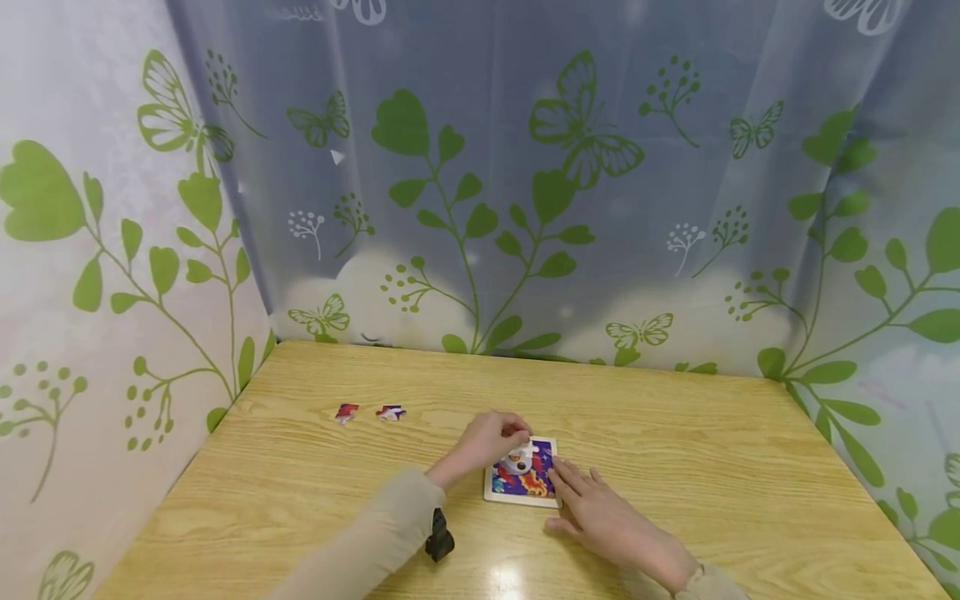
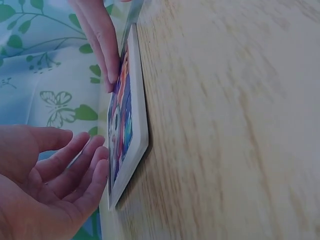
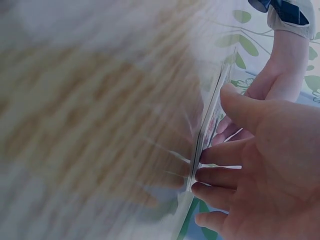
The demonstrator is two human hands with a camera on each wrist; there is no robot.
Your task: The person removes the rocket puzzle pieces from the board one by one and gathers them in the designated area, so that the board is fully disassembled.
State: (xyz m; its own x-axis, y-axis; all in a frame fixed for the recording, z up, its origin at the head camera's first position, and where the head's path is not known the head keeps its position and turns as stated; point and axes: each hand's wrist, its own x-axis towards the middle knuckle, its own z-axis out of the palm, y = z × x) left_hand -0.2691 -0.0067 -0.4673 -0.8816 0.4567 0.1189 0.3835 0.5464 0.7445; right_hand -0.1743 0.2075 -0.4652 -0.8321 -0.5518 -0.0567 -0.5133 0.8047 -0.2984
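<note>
A small jigsaw puzzle (image 1: 534,482) in a pale frame (image 1: 521,501) lies flat on the table, with a white rounded figure and orange shapes on purple. My left hand (image 1: 487,439) is over its upper left corner, hiding part of it. In the left wrist view, the left hand's fingers (image 2: 75,172) bend loosely beside the frame's edge, thumb apart, with no piece showing between them. My right hand (image 1: 603,512) has its fingers extended against the frame's right side. From the right wrist view, the right hand's fingers (image 3: 220,176) reach straight to that edge.
Two loose puzzle pieces lie farther back on the left: a red one (image 1: 347,412) and a purple-and-white one (image 1: 391,412). A wooden table (image 1: 675,433) carries everything. Curtains (image 1: 480,208) with leaf and butterfly prints enclose its back and sides. A black device (image 1: 439,537) sits at the left wrist.
</note>
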